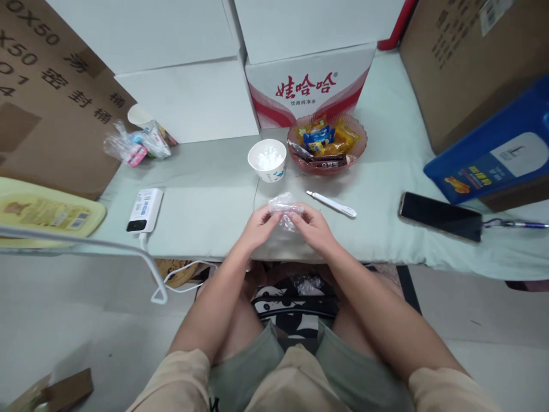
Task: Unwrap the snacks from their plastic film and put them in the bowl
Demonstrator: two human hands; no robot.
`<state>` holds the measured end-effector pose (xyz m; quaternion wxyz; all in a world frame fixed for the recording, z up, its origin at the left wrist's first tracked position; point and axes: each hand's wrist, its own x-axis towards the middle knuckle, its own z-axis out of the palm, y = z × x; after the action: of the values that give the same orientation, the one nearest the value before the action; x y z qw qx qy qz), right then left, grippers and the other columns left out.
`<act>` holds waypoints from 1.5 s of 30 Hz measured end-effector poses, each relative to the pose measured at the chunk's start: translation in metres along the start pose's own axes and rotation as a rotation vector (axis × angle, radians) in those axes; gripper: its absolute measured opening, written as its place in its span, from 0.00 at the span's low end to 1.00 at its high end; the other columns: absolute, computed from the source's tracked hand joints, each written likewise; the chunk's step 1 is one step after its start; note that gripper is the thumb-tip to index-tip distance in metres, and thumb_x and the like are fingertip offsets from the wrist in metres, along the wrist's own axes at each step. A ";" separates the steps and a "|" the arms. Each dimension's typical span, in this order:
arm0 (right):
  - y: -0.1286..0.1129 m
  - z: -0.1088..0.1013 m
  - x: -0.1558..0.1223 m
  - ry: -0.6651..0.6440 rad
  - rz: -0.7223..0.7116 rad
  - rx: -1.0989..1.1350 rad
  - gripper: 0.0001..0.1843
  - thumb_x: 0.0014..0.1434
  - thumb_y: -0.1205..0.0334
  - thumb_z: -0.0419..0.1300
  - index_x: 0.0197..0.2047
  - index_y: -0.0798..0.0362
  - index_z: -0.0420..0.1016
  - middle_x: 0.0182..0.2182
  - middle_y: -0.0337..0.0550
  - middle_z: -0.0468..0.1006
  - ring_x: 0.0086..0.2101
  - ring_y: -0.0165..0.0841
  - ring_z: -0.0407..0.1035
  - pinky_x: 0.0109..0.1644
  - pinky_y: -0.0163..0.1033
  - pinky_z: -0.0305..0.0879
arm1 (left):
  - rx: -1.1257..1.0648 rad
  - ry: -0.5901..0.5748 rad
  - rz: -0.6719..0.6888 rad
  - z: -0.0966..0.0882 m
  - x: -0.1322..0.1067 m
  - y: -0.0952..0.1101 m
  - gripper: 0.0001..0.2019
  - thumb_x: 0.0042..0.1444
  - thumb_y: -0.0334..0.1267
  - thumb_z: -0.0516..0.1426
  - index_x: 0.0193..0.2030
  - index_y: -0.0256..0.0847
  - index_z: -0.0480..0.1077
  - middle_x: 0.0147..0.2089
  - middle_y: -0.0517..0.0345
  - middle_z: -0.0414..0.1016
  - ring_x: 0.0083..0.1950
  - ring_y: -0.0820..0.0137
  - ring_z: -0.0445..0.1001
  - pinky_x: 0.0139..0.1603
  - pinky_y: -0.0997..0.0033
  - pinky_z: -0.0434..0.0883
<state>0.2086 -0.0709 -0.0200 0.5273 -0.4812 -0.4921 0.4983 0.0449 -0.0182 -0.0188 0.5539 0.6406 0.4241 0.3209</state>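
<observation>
Forearms (369, 292) forward, fingers (273, 220) bent inward.

Chinese characters and numbers in red and black print
The white-and-red box (306, 90) reads "娃哈哈®" over "饮用纯净水"; the left brown carton (47, 86) shows "X50" twice, "01", "4" and "密封桶". Small print on the blue container (493, 149) is illegible.

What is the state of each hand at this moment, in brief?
Left hand: closed, holding the clear plastic.
Right hand: closed, holding the same clear plastic.
</observation>
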 end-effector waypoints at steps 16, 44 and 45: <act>0.004 0.015 0.004 0.111 0.018 -0.034 0.16 0.58 0.44 0.60 0.39 0.47 0.75 0.37 0.43 0.79 0.41 0.40 0.73 0.46 0.45 0.68 | -0.125 0.152 0.041 0.005 -0.001 0.001 0.25 0.52 0.62 0.63 0.39 0.39 0.76 0.34 0.55 0.78 0.37 0.66 0.75 0.39 0.69 0.71; 0.004 -0.007 0.025 0.214 0.104 0.051 0.11 0.52 0.53 0.55 0.37 0.48 0.67 0.27 0.33 0.71 0.28 0.31 0.68 0.34 0.38 0.62 | 1.278 0.015 -0.136 -0.038 0.148 0.090 0.17 0.40 0.25 0.58 0.40 0.42 0.74 0.36 0.54 0.75 0.42 0.60 0.74 0.43 0.66 0.68; 0.003 -0.008 0.025 0.212 0.110 0.059 0.11 0.52 0.53 0.55 0.37 0.48 0.67 0.26 0.33 0.71 0.28 0.31 0.68 0.34 0.38 0.62 | 1.300 -0.139 -0.246 -0.036 0.159 0.091 0.17 0.39 0.25 0.59 0.38 0.42 0.75 0.36 0.54 0.76 0.42 0.59 0.75 0.43 0.65 0.69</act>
<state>0.2173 -0.0462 -0.0226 0.5620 -0.5417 -0.3917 0.4872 0.0993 0.1384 0.0676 0.1135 0.8104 0.5646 -0.1075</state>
